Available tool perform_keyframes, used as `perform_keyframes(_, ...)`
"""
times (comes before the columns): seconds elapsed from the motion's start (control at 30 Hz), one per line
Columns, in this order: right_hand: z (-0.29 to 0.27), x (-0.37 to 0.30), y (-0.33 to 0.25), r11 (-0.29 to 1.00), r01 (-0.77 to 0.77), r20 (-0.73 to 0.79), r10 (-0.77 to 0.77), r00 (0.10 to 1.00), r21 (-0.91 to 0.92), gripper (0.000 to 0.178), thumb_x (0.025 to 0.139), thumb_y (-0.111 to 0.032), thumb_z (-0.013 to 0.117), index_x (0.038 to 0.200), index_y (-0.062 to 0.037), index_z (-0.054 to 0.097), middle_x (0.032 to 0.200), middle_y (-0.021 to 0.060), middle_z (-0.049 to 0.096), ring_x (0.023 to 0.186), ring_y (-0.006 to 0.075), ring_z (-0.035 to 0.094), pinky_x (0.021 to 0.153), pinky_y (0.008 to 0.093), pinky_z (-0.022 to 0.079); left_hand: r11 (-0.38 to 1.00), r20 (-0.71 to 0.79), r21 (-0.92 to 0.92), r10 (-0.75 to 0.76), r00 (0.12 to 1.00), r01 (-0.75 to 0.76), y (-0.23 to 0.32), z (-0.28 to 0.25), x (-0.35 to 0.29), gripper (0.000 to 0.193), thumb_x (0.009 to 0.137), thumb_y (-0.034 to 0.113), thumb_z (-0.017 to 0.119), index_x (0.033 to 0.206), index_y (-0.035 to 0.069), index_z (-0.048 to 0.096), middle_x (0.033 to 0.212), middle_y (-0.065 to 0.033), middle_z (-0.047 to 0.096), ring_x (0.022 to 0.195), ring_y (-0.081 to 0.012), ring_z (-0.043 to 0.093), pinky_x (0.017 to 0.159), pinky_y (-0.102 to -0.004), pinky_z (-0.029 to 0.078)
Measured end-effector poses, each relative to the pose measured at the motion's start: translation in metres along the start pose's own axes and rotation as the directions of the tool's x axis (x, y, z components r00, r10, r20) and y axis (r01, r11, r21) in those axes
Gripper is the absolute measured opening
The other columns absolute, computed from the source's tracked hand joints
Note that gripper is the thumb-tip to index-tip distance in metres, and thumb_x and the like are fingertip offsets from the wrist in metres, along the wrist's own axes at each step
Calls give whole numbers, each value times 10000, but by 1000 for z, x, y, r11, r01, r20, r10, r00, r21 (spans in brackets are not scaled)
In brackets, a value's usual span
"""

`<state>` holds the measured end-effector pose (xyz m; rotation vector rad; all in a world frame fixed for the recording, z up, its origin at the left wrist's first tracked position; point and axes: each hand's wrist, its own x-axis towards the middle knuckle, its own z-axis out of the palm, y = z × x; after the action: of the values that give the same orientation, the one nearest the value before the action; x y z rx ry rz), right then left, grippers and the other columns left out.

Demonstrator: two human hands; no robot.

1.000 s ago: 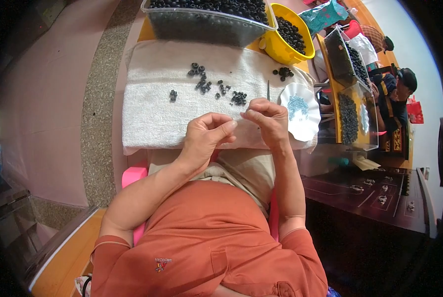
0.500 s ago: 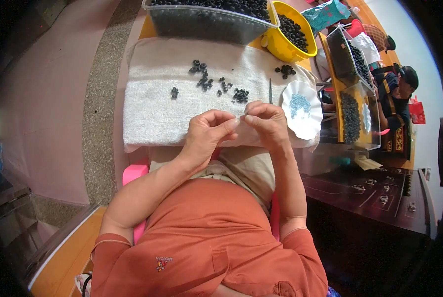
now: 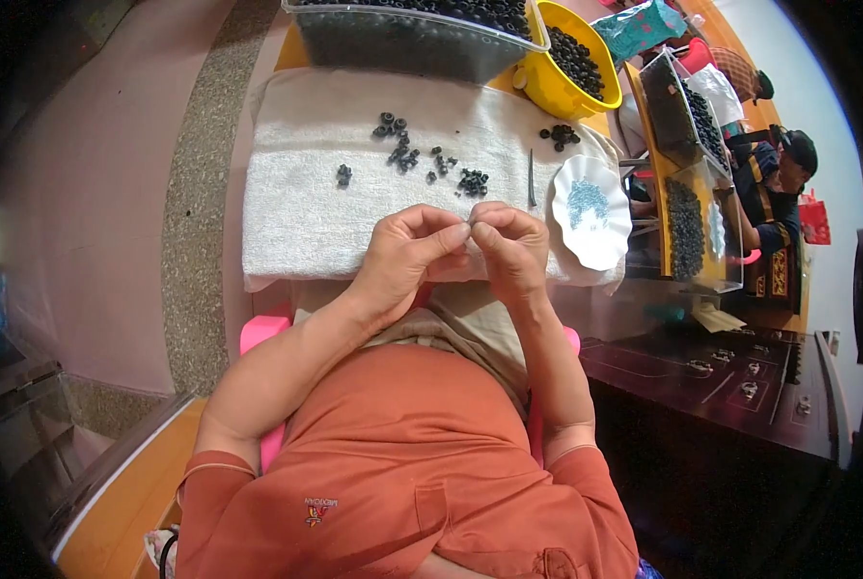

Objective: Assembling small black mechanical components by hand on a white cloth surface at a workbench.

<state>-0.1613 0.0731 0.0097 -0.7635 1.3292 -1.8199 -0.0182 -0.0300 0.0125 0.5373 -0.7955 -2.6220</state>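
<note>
My left hand [image 3: 408,253] and my right hand [image 3: 513,243] meet fingertip to fingertip over the near edge of a white towel [image 3: 296,217]. Each is closed in a pinch. Whatever sits between the fingertips is too small to make out. Beyond them on the towel lie small groups of black ring-like pieces [image 3: 473,181], with another cluster [image 3: 559,137] at the far right. A thin dark tool [image 3: 532,179], perhaps tweezers, rests upright in the picture beside a white wavy-edged dish [image 3: 600,249], which holds tiny pale blue pieces [image 3: 587,205].
A clear plastic bin [image 3: 412,43] full of black pieces stands at the far side, next to a yellow bowl [image 3: 547,92] of similar pieces. On the right, a person [image 3: 774,183] sits by another table with clear boxes [image 3: 716,207]. A dark panel with metal fittings [image 3: 721,376] is at lower right.
My right hand has shifted slightly left, and its fingertips now press closer against those of my left hand. The view has moved a little; the things on the towel lie as before.
</note>
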Motion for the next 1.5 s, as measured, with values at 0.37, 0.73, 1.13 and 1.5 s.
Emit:
perform_keyframes(0.37,10,-7,6,996,83,-94,-86,992,-37,80,812,-9,763,874,9,715,952,76,670,864,126,605,786,261,486,999,5,23,-37,999,37,4,-1,-1,100,925,90,663,1007,38,638,917,-40,660,807,-119,656,750,-263,581)
perform_keyframes(0.73,4,-8,4,956,232,82,-220,972,-178,146,865,64,665,1009,53,685,1053,122,648,946,157,618,835,268,492,999,23,-36,22,999,-22,0,-3,2,76,906,85,681,943,39,633,872,-37,650,754,-124,657,722,-323,620)
perform_keyframes(1.13,-19,1,-12,966,206,281,-156,947,-159,152,812,120,688,944,46,696,1016,147,660,956,181,641,838,269,501,998,56,61,-27,998,24,3,1,0,111,905,95,691,981,39,633,895,-38,661,766,-114,660,709,-248,576)
perform_keyframes(1.5,-9,-9,-5,969,174,160,-146,976,-177,113,823,96,695,923,42,692,1000,134,660,949,176,645,838,275,513,997,84,-4,-73,994,74,2,-5,2,95,918,84,665,993,35,634,889,-53,667,768,-134,673,711,-266,591)
